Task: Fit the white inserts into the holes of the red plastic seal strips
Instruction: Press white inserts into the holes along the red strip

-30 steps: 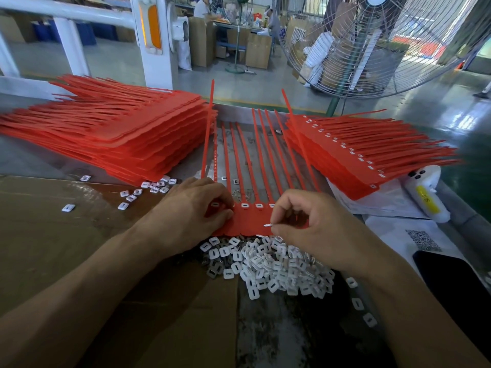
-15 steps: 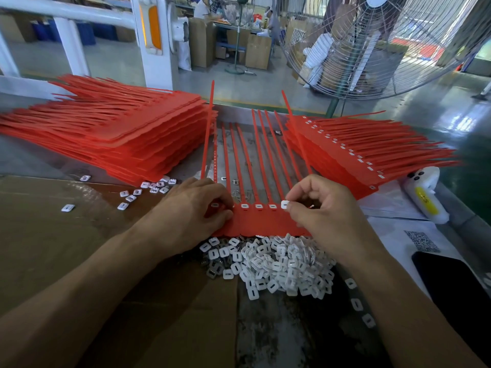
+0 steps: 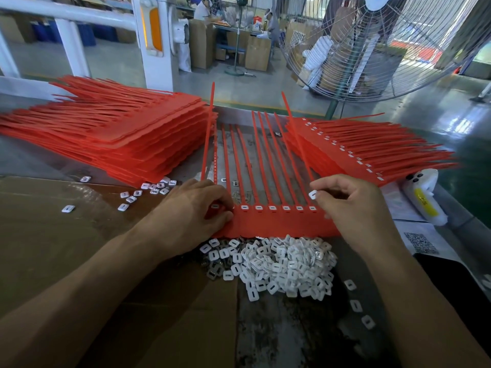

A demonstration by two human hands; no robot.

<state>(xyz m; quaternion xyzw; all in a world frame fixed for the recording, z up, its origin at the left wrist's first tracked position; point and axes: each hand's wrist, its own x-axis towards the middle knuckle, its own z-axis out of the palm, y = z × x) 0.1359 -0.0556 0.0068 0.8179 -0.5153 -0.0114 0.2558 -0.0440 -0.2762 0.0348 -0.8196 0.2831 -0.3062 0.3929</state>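
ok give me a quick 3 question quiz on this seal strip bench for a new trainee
1. True or false: the right hand holds a white insert at its fingers, just above the row of holes.
2. Where is the main pile of loose inserts?
A. On top of the left stack
B. On the near side of the strip sheet, between the forearms
C. Beside the fan
3. Fill in: the stack of strips showing white inserts along its edge lies to the person's ____.

Key:
1. True
2. B
3. Right: the right stack shows inserts; the left stack shows none. The left hand holds the sheet down.
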